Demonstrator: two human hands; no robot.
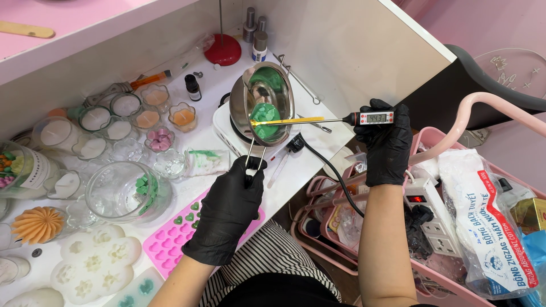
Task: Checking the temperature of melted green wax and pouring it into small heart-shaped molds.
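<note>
My left hand (227, 207), in a black glove, grips the wire handle of a small steel melting pot (261, 102), which is tilted over a white hot plate (224, 128). Green wax (264, 119) sits inside the pot. My right hand (387, 142), also in a black glove, holds a digital probe thermometer (372, 118) by its black head. Its thin metal probe (284, 121) reaches left into the green wax.
A glass bowl with green wax bits (128, 190), a pink heart-shaped silicone mould (170, 239), a white flower mould (94, 261) and several small filled candle jars (148, 116) cover the white table. A pink cart (432, 136) with a power strip (429, 210) and bagged cotton stands at right.
</note>
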